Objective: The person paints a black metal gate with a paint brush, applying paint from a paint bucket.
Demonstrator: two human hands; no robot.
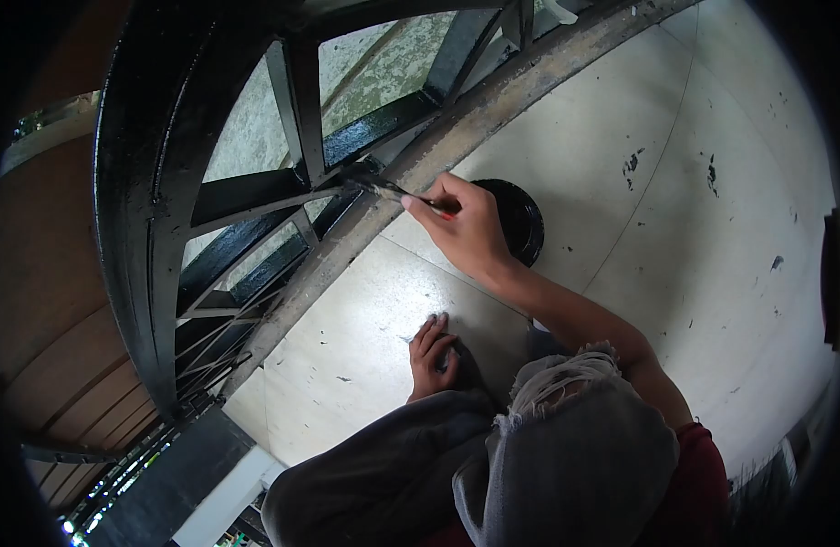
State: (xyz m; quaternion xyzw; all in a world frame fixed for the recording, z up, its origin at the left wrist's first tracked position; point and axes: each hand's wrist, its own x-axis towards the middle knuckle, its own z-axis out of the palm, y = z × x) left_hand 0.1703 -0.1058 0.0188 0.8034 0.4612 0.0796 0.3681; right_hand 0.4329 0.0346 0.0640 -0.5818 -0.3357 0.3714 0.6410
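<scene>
My right hand (470,226) is closed in a pinch around the handle of a paintbrush (382,185). The brush's dark bristles are at a lower joint of a black metal railing (311,109), beside the worn sill below it. Glossy wet-looking black covers several of the bars. Just behind my right hand, partly hidden by it, stands a round black paint container (522,219) on the floor. My left hand (431,357) rests near my bent knee, fingers loosely curled with the thumb apart, and holds nothing.
Pale floor tiles (639,228) with black paint specks spread to the right. A scuffed, peeling sill (365,210) runs diagonally under the railing. Brown panels (55,273) lie at the left, beyond a thick black post (151,210). My knees, in dark frayed trousers (575,456), take up the lower middle.
</scene>
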